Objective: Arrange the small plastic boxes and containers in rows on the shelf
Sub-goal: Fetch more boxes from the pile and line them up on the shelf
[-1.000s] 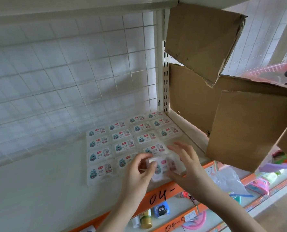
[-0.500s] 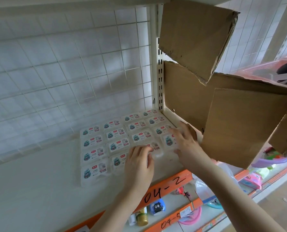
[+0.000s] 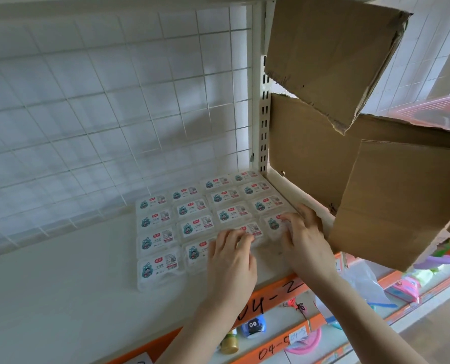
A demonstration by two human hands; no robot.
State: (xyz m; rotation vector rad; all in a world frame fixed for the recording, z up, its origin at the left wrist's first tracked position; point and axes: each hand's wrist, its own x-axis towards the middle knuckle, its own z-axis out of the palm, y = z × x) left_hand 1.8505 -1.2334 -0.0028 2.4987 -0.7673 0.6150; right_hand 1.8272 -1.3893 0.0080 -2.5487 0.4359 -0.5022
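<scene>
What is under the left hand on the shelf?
The left hand lies over small plastic boxes at the near edge of the grid on the shelf. One label corner shows past its fingertips; the rest of that box is covered.

Label print on the small boxes (image 3: 196, 227) illegible. Front boxes partly covered by both hands (image 3: 231, 258). Cardboard box (image 3: 392, 200) cut off at right edge.

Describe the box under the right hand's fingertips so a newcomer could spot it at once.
Find the white shelf backed by wire grid, with small labelled plastic boxes laid in rows. The box sits at the front of the rightmost column, beside the cardboard carton, the right hand touching it.
</scene>
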